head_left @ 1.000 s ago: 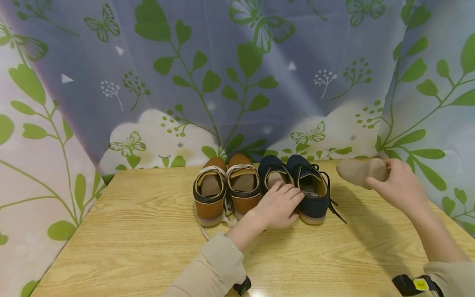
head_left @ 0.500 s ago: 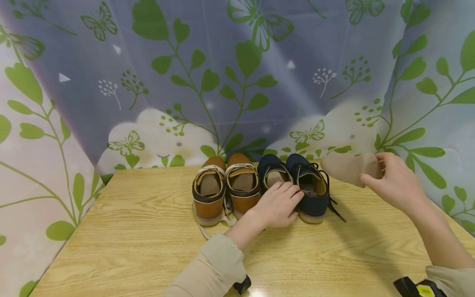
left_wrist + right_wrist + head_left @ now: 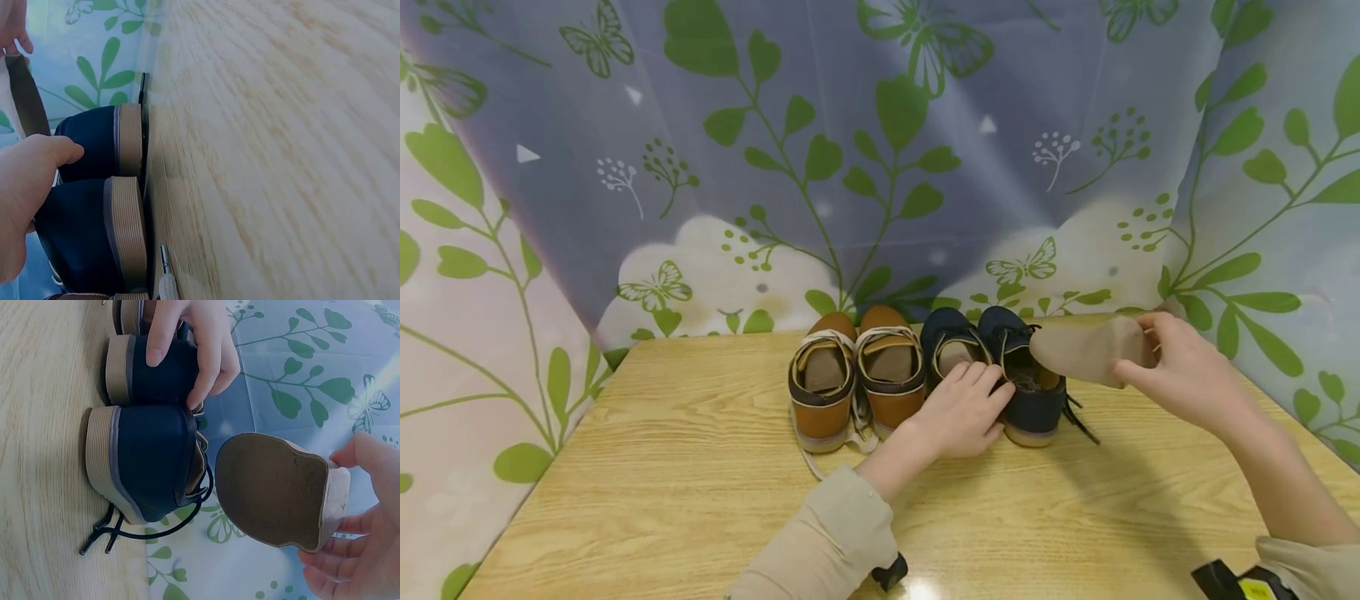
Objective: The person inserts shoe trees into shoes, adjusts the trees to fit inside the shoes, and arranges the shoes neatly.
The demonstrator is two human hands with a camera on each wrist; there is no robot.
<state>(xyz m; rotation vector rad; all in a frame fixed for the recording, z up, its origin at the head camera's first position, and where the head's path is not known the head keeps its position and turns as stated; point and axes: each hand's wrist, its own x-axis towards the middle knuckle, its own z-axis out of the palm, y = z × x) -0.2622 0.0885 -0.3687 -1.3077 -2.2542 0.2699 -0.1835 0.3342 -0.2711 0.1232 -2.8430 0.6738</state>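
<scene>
My right hand [image 3: 1187, 367] pinches a beige moulded-pulp shoe insert [image 3: 1082, 350] by its heel end. The toe end points left, beside and above the opening of the right navy shoe [image 3: 1033, 421]. The right wrist view shows the hollow underside of the insert [image 3: 275, 494]. My left hand [image 3: 962, 408] lies over the heel of the left navy shoe [image 3: 943, 333], fingers curled over its collar and thumb at its back. One fingertip reaches the right navy shoe's collar. Another insert [image 3: 955, 354] sits inside the left navy shoe, partly hidden by my fingers.
To the left stand two brown shoes [image 3: 822, 421] with pale laces, each with an insert [image 3: 891, 367] inside. Black laces [image 3: 1078, 421] trail on the wooden table [image 3: 662, 467] right of the navy pair. A leaf-patterned cloth [image 3: 880, 167] hangs close behind the shoes.
My right hand has carried the insert leftward, so its toe end now overlaps the right navy shoe's edge in the head view. My left hand has stayed on the navy shoes.
</scene>
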